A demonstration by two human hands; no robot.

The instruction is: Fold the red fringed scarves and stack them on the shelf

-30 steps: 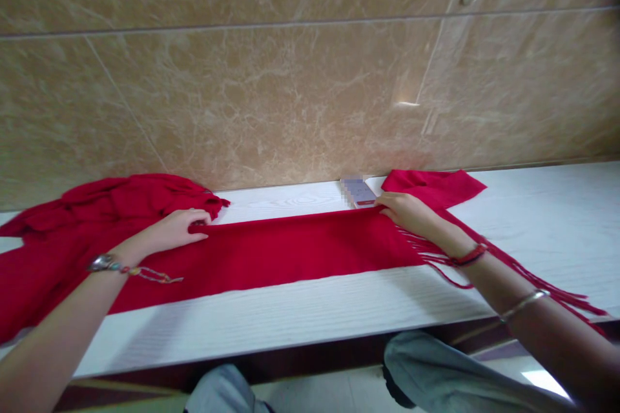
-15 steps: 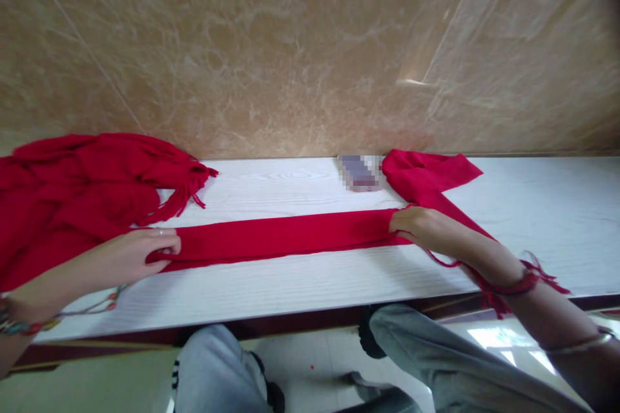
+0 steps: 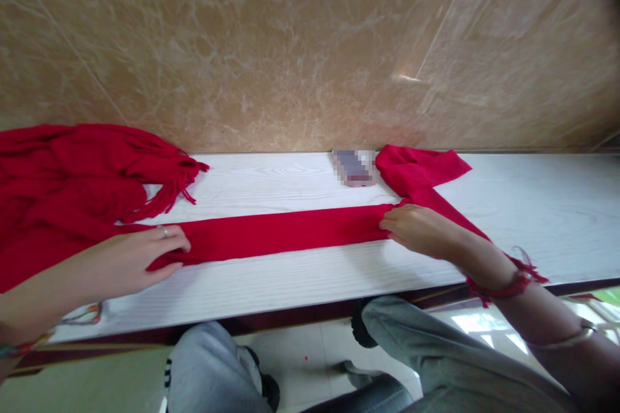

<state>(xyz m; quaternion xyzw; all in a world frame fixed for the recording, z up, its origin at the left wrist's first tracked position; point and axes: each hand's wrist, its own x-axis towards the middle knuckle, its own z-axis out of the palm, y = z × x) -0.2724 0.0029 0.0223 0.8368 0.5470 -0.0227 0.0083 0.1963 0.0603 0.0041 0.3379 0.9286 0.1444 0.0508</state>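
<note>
A red scarf (image 3: pixel 285 232) lies in a long folded strip across the white tabletop. My left hand (image 3: pixel 150 255), with a ring on one finger, is at the strip's left part, the cloth between its thumb and curled fingers. At the strip's right end, my right hand (image 3: pixel 411 226) has its fingers closed on the scarf. Beyond that hand, the red cloth doubles back in a loose fold near the wall. A fringed end shows beside my right wrist. At the far left, a heap of red fringed cloth (image 3: pixel 72 174) lies rumpled.
A phone-like object (image 3: pixel 355 168), pixelated, lies at the back against the wall. The brown marble wall (image 3: pixel 271 51) bounds the white tabletop (image 3: pixel 271 290) behind. My legs in grey trousers (image 3: pixel 210 368) are below the front edge.
The strip looks flatter, its lower edge now in one line. My left thumb and fingers have loosened and spread a little. The whole view has shifted slightly.
</note>
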